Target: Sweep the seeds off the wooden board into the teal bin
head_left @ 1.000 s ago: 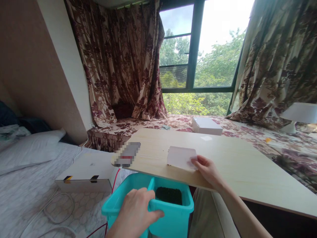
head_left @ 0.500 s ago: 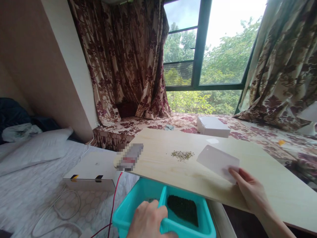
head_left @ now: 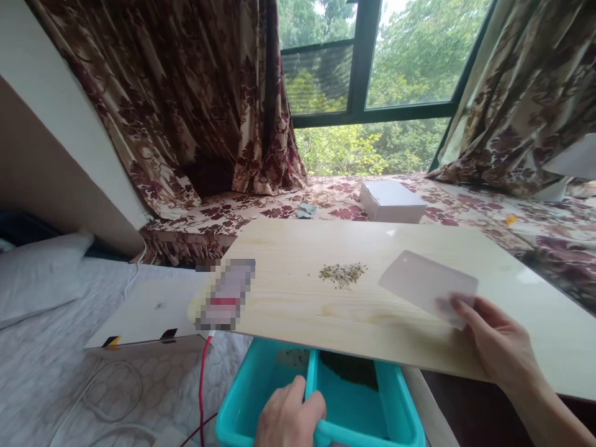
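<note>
My right hand (head_left: 500, 338) pinches the near right corner of a thin, translucent white plastic sheet (head_left: 421, 279), tilted just above the light wooden board (head_left: 279, 298). To the left of the sheet lies a small pile of greenish-brown, seed-like bits (head_left: 343, 273). My left hand (head_left: 291, 413) grips the near rim of a turquoise two-compartment bin (head_left: 372, 431) below the board's front edge. Dark granular stuff (head_left: 351, 371) fills part of its right compartment, and a few specks lie in the left one. The board's edge hides the bin's far part.
A blurred-out phone-like item (head_left: 228, 295) with a red cable (head_left: 203, 385) lies at the board's left end. On the bed at left rests a flat white box (head_left: 144, 313). Another white box (head_left: 395, 202) stands behind the board, on the window seat. A lamp (head_left: 575, 158) is at far right.
The plastic sheet has moved right with my right hand, uncovering the pile of bits. My left hand has kept hold of the bin, which sits further right in view. The view has tilted down.
</note>
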{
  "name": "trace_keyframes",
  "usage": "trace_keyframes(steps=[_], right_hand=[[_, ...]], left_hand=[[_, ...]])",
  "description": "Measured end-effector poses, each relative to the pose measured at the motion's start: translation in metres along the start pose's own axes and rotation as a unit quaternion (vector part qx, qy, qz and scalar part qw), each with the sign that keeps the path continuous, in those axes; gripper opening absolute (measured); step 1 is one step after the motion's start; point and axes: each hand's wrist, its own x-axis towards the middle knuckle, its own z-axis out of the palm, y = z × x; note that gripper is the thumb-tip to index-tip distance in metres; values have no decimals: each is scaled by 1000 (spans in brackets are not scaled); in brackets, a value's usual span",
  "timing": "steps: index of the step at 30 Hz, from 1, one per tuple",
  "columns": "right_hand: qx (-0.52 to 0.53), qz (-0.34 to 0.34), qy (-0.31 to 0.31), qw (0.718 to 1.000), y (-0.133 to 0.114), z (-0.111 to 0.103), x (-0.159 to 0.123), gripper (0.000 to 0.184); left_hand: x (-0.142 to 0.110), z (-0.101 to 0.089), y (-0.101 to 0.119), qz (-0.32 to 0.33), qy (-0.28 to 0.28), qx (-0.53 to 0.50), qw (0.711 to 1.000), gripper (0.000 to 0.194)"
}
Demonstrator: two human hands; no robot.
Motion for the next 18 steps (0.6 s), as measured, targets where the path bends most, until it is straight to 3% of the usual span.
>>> trace_keyframes(steps=[11, 15, 18], right_hand=[[-10, 40, 42, 998, 3, 2, 8, 26], [-12, 23, 17, 1000, 2, 0, 8, 28], [-9, 5, -16, 1000, 2, -2, 7, 27]], left_hand=[[25, -25, -12, 53, -71, 0, 996, 32], [25, -32, -9, 67, -95, -1, 993, 32], [18, -34, 2, 40, -83, -6, 996, 28]])
